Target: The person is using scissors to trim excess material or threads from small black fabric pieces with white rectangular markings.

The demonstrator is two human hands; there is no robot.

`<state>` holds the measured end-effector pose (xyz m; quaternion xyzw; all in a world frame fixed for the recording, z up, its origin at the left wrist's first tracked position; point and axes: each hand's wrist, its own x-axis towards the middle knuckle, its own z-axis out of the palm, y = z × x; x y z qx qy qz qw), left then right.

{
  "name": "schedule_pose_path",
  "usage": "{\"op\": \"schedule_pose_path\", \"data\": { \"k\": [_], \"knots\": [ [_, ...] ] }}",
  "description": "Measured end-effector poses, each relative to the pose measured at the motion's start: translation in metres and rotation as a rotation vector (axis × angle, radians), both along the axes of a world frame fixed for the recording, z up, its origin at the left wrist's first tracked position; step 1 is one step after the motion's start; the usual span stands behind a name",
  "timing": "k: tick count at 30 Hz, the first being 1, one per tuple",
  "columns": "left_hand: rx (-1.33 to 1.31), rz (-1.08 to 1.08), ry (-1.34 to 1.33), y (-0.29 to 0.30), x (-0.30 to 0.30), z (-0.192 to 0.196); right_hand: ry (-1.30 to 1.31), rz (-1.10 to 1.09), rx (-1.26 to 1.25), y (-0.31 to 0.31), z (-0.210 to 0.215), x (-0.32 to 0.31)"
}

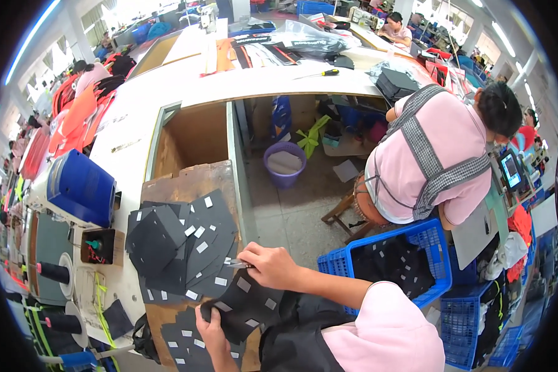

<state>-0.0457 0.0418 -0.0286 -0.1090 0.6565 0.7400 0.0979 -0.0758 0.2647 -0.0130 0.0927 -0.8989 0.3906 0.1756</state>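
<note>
My left hand (212, 333) grips the near edge of a black fabric piece (242, 310) with several small white labels on it, thumb on top. My right hand (268, 266) is closed around small thread snips (237, 265), whose metal tips point left over the far edge of that piece. Whether the blades touch a thread is too small to see. Just beyond the hands, a pile of similar black labelled pieces (155, 239) lies on a wooden board (212, 180). More labelled black pieces (183, 338) lie left of my left hand.
A blue and white sewing machine (80, 189) stands at left, with black thread cones (54, 271) nearby. To my right is a blue crate (387, 239) of black pieces. A co-worker (434, 152) sits beyond it. A purple bin (284, 164) stands on the floor ahead.
</note>
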Motion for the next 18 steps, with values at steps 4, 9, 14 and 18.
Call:
{"op": "schedule_pose_path", "data": {
  "k": [4,9,14,18],
  "knots": [
    [0.033,0.043,0.011,0.014,0.009,0.015,-0.023,0.218,-0.219,-0.041,0.019,0.013],
    [0.175,0.084,-0.137,0.015,0.009,0.031,-0.525,0.534,-0.286,-0.041,0.011,-0.013],
    [0.224,0.105,-0.167,0.002,0.011,0.029,-0.600,0.441,-0.520,-0.062,0.001,-0.010],
    [0.371,0.309,-0.233,-0.013,0.019,0.034,-0.412,0.329,-0.542,-0.070,-0.006,0.014]
  ]
}}
